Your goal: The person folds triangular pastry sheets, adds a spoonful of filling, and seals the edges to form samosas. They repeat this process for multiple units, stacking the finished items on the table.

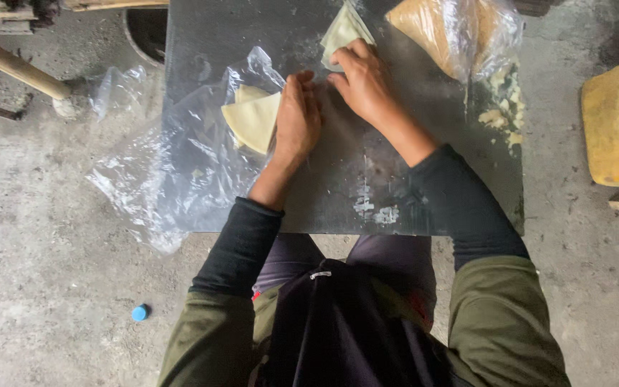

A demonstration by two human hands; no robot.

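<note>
A: Folding starts at the dough sheet, lying at the far edge of the dark board; the right hand rests its fingers, pressed together, on that sheet's near corner.

B: And the left hand?

A: Fingers together, flat beside the 2 folded triangles on the plastic film. Judged best: press evenly, keep edges aligned.

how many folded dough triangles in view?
2. One dough triangle lies on the clear plastic sheet beside the left hand; another sits at the slab's far edge, touching the right hand. More may be hidden under the hands.
</note>
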